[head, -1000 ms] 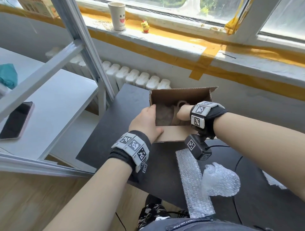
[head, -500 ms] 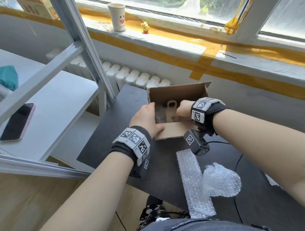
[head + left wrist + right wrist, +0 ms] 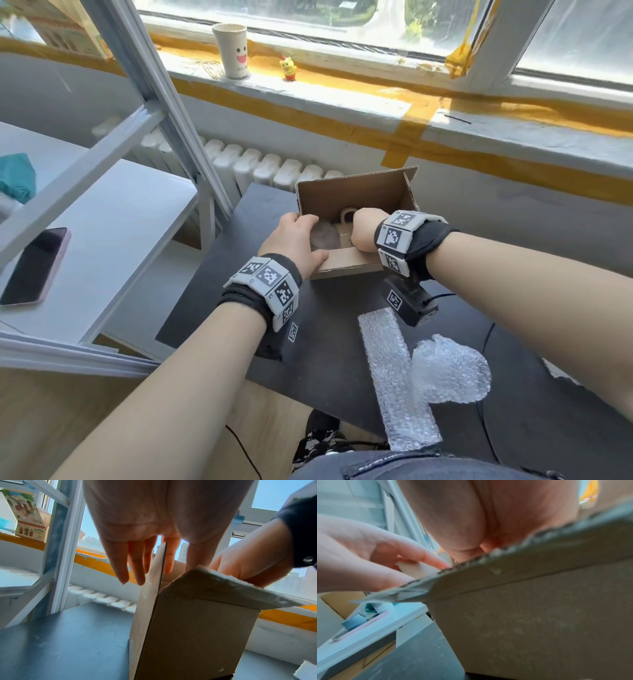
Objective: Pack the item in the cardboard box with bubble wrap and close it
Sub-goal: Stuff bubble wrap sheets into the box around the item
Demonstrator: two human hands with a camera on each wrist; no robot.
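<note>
Black table [image 3: 212, 308], centre frame: cardboard box [image 3: 356, 198], flaps up, padlock-like item [image 3: 347, 224] inside. Left hand [image 3: 294, 240] straddling left flap, fingers straight. Right hand [image 3: 364, 231] reaching inside; grasp indeterminate. Bubble wrap [image 3: 424, 377] lower right.

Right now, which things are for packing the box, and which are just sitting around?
For the job:
- cardboard box
- padlock inside it
- bubble wrap on the black table
- left hand on the box's edge
- right hand reaching into the box

Just lying about:
- smiley cup
- yellow toy
- phone
</note>
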